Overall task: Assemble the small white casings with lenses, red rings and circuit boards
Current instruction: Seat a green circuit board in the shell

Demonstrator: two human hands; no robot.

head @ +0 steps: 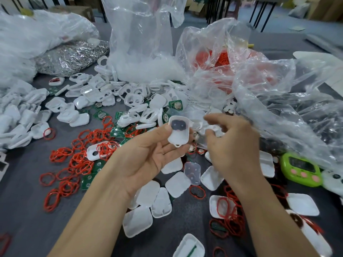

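My left hand (148, 154) is palm up and pinches a small white casing (179, 136) between thumb and fingers; the casing's upper part shows a dark opening. My right hand (235, 145) hovers just right of the casing, blurred by motion, with its fingers curled towards it. Whether they hold a small clear piece I cannot tell. Loose red rings (78, 160) lie scattered on the grey table at the left. Green circuit boards (175, 105) lie among white casing halves (130, 99) behind my hands. A clear lens piece (192, 172) lies under my hands.
Clear plastic bags stand behind: one of white parts (143, 58), one of red rings (220, 58), one of metal clips (70, 58). More crumpled plastic (289, 108) covers the right. A green timer (301, 169) sits at the right. White casing halves (146, 206) lie near the front edge.
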